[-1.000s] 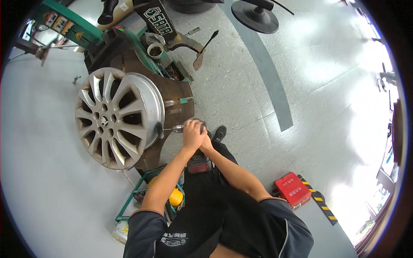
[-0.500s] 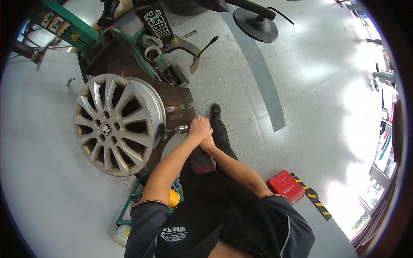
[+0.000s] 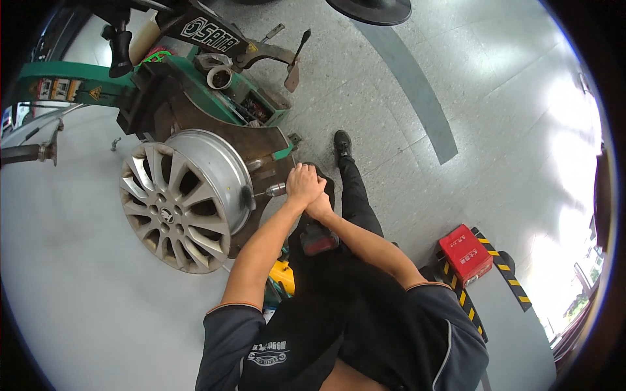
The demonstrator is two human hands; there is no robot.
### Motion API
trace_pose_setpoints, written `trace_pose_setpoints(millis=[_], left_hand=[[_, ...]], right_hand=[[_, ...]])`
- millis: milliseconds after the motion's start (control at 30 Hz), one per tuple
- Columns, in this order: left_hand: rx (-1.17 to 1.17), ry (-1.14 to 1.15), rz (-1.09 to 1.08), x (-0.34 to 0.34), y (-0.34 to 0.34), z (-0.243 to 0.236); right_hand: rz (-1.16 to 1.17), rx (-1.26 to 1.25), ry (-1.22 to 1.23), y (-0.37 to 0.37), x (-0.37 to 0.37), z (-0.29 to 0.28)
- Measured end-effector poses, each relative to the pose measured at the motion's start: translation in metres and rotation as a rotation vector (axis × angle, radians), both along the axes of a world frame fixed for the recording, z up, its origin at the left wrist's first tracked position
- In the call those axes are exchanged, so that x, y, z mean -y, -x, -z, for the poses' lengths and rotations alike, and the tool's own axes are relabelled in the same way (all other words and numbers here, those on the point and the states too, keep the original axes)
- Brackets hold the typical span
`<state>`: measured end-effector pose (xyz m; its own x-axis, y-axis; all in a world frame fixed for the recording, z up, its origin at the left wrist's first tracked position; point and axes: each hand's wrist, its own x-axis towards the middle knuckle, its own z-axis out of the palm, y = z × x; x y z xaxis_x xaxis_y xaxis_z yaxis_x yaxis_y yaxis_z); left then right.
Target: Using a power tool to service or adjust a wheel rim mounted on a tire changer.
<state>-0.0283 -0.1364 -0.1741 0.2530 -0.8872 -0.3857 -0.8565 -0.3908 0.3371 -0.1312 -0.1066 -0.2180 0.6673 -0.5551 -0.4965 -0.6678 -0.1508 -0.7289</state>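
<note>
A cordless drill is gripped in both my hands, its silver chuck pointing left and its dark red battery base hanging below them. My left hand wraps over the drill's body. Just beneath it my right hand closes around the handle, which is mostly hidden. A thin shaft runs from the chuck to a dark round brush head, up against the inner rim of a silver alloy wheel. The multi-spoke wheel has no tyre and stands tilted on its edge, its dirty face turned left.
The wheel rests by a brown-and-green tyre machine, with a small cup and a tool compartment on it. A yellow object is beside my left arm. At right a red box stands between striped black-yellow strips.
My view has shifted, so the machine and wheel appear turned and more of the wheel's inner barrel shows. Both hands keep their hold on the drill, with the brush still at the rim.
</note>
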Motion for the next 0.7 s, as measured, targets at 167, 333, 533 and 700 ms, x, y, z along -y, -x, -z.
trace_pose_setpoints(millis=[167,333,533,700], left_hand=[[0.021,0.005,0.01,0.007,-0.011,0.0],[0.03,0.006,0.056,0.021,-0.019,0.002],[0.045,0.006,0.06,0.035,-0.029,0.006],[0.059,-0.015,0.057,0.047,-0.042,0.008]], right_hand=[[0.146,-0.05,-0.114,-0.016,0.012,-0.015],[0.176,-0.048,-0.179,-0.024,0.025,-0.016],[0.13,0.0,-0.09,-0.037,0.036,-0.009],[0.217,-0.065,-0.249,-0.051,0.049,-0.008]])
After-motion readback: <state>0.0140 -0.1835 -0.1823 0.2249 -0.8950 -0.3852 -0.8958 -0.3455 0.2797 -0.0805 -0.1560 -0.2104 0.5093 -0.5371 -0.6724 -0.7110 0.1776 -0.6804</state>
